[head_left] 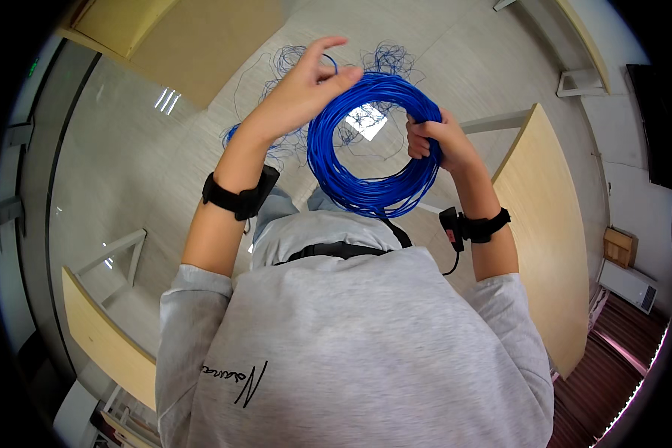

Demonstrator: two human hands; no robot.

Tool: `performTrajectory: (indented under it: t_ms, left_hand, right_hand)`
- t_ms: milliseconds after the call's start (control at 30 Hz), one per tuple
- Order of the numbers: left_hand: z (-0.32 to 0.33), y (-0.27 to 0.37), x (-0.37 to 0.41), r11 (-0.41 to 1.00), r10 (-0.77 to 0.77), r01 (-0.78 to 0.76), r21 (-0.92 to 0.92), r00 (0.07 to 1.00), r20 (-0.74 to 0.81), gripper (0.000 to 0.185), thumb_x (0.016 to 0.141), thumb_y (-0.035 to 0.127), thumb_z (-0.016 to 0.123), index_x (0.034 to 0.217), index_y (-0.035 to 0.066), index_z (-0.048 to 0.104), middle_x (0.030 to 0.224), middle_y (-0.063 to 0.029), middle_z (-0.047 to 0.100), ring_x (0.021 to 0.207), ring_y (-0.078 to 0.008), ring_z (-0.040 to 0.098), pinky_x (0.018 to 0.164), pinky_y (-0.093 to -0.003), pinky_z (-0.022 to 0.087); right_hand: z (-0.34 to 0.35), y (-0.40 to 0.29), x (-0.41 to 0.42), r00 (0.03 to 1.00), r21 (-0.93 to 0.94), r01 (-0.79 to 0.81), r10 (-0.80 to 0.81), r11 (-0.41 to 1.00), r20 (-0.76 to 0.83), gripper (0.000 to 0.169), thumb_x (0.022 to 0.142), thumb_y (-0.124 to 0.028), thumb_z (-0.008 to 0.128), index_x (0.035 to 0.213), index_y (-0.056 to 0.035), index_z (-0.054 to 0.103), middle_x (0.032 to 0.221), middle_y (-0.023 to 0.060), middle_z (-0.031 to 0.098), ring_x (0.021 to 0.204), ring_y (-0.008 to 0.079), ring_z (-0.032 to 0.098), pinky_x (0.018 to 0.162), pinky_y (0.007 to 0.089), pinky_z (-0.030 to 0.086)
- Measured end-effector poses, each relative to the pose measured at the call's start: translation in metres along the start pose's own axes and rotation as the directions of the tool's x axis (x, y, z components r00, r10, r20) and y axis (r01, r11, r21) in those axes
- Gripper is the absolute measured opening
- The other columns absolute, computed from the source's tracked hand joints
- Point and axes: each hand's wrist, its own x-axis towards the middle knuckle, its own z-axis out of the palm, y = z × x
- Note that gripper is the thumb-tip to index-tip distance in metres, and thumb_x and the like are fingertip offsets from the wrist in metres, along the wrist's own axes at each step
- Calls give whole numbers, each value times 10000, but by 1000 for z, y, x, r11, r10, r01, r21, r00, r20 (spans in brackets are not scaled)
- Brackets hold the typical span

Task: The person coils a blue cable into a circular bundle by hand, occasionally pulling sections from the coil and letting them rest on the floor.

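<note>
A thick coil of blue wire (326, 151) is held up in front of my body, above the floor. My right hand (430, 137) grips the right side of the coil, its fingers wrapped through the ring. At the upper left of the coil is my left hand (327, 70), its index finger extended and its thumb at the coil's edge. A short arc of blue wire shows between that finger and thumb; whether the curled fingers grip it is unclear. Below, loose tangled blue strands (389, 59) lie on the floor, partly hidden by the coil and my left forearm.
A light wooden table (549, 241) stands close at the right, with another tabletop (103, 336) at the lower left. A yellowish wooden furniture piece (201, 45) is at the upper left. Black straps with small devices (249, 199) are on both forearms; a cable hangs from the right one.
</note>
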Motion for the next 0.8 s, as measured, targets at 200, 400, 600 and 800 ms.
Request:
performTrajectory:
  t_ms: [200,400,600,800]
  left_hand:
    - [5,0,5,864,-75,-26,503,981,179,879,649,467,716,1321,77,306,1173,-237,476,1130,-363,434,934,-437,364]
    - [23,-9,14,892,-38,-96,442,958,284,735,653,266,737,1267,63,386,1104,-183,545,1020,-253,534,869,-326,426]
    - [24,-3,9,821,-86,-88,564,958,274,665,604,153,693,1214,64,446,905,-163,623,813,-266,615,725,-320,478]
    - [55,-13,-7,573,-43,141,808,989,-142,760,603,106,628,1291,-2,324,840,-203,621,747,-344,615,673,-359,486]
  right_hand:
    - [8,5,8,998,-126,-58,61,990,20,121,671,-38,544,764,-34,467,524,16,432,429,107,411,439,258,362]
    - [7,9,13,983,-113,-110,125,987,134,81,648,-37,553,693,-41,486,513,27,450,417,109,406,432,257,356]
    - [18,4,11,981,-208,-113,142,971,129,64,614,-50,549,611,-35,488,482,40,453,401,123,414,428,264,364]
    - [12,10,15,987,-310,-17,66,950,147,89,636,-72,577,648,-34,498,514,33,470,428,103,429,441,250,360]
